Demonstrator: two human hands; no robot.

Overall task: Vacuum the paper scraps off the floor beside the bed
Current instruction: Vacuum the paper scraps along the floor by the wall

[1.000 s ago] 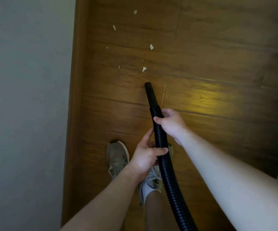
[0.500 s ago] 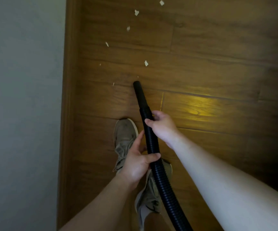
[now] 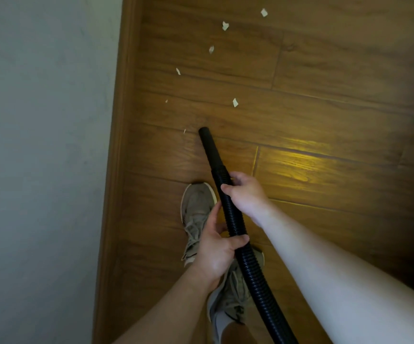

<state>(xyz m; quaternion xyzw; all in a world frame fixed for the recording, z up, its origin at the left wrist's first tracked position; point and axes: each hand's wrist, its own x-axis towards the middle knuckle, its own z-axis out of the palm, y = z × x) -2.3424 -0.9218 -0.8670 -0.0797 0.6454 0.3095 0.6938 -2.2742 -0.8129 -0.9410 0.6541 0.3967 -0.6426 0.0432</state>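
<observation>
**Floor** [image 3: 325,70]: wood boards with a bright patch at 3 o'clock.

**Hose** [image 3: 246,259]: black and ribbed, running from 5 o'clock up to centre.

**Right hand** [image 3: 246,194]: fingers [image 3: 228,189] clamped round the hose top.

**Left hand** [image 3: 215,252]: lower down, gripping the hose with the thumb over it.

**Shoe** [image 3: 196,207]: has stepped forward in the last second.

**Nozzle** [image 3: 209,147]: has edged toward 9 o'clock and now sits just beside a sliver [image 3: 184,131]. The scrap ahead of it a second ago is gone, likely sucked up.

**Paper scraps** [image 3: 235,102]: the trail runs on toward 12 o'clock, so the task is judged partly done.
</observation>
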